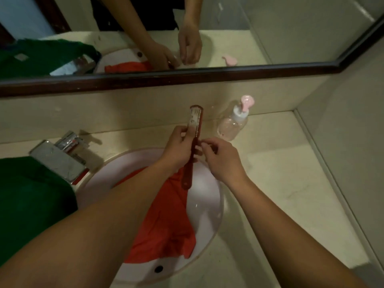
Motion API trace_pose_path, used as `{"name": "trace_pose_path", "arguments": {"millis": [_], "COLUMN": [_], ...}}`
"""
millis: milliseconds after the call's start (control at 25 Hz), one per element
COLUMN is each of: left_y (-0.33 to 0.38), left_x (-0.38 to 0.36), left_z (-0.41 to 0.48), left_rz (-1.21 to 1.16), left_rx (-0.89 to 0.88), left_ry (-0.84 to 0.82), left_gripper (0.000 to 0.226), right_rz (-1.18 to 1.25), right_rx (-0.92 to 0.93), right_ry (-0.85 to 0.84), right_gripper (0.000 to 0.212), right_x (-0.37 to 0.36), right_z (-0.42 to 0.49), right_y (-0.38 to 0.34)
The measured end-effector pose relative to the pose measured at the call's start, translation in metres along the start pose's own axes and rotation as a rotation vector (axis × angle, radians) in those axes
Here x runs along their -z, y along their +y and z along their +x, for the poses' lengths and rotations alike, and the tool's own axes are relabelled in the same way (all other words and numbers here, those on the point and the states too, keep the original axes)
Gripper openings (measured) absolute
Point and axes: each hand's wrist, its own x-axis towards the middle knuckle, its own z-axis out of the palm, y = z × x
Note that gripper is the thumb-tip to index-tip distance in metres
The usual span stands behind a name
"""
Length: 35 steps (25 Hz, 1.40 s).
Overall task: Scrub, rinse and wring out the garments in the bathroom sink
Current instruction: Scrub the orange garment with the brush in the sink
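**Over the sink: brush in hand, scrubbing not yet begun**

Above the basin the left hand (178, 147) holds a long red brush (195, 119) upright, its grip closed round the middle of the handle. The right hand (223, 161) pinches at the same handle from the other side, fingertips closed on it. Whether the pale printed patch at the brush head is a label or bristles, I cannot tell.

The likeliest slip is the brush itself. Held by fingertips over a smooth basin, it could twist loose and drop onto the cloth below. If that patch is a label, scraps of it might end up in the wash. The green garment (31, 194) is heaped on the counter (270, 173) against the faucet (60, 159), close enough to slide in. Red dye may bleed onto it if the two share water.

The red garment (166, 225) lies inside the sink (207, 204), crumpled and folded, draped from the faucet side down toward the near rim. It looks limp and thin, and no suds show on it. A pump bottle (232, 125) stands near the wall.
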Motion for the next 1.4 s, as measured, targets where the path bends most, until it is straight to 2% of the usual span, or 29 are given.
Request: {"name": "trace_pose_path", "arguments": {"millis": [80, 160, 240, 400, 600, 1000, 1400], "left_y": [0.011, 0.024, 0.036, 0.051, 0.061, 0.052, 0.054], "left_x": [-0.003, -0.005, -0.01, -0.023, -0.045, -0.067, -0.061], "left_z": [-0.001, 0.0, -0.002, -0.001, 0.015, 0.019, 0.022], "left_rz": [0.066, 0.2, 0.293, 0.361, 0.426, 0.431, 0.421], "left_rx": [-0.018, -0.047, -0.061, -0.059, -0.117, -0.115, -0.135], "left_ry": [-0.081, -0.177, -0.272, -0.367, -0.343, -0.28, -0.312], "left_gripper": [0.035, 0.038, 0.037, 0.037, 0.035, 0.034, 0.037], "right_rz": [-0.173, -0.232, -0.236, -0.335, -0.199, -0.146, -0.115], "right_rx": [0.114, 0.186, 0.165, 0.124, 0.115, 0.132, 0.142], "right_ry": [0.214, 0.411, 0.474, 0.346, 0.235, 0.204, 0.208], "right_gripper": [0.022, 0.023, 0.026, 0.029, 0.03, 0.025, 0.03], "right_x": [0.031, 0.065, 0.094, 0.12, 0.131, 0.131, 0.13], "right_z": [-0.001, 0.014, 0.035, 0.068, 0.081, 0.085, 0.087], "right_y": [-0.011, -0.017, -0.019, -0.021, -0.013, -0.004, 0.001]}}
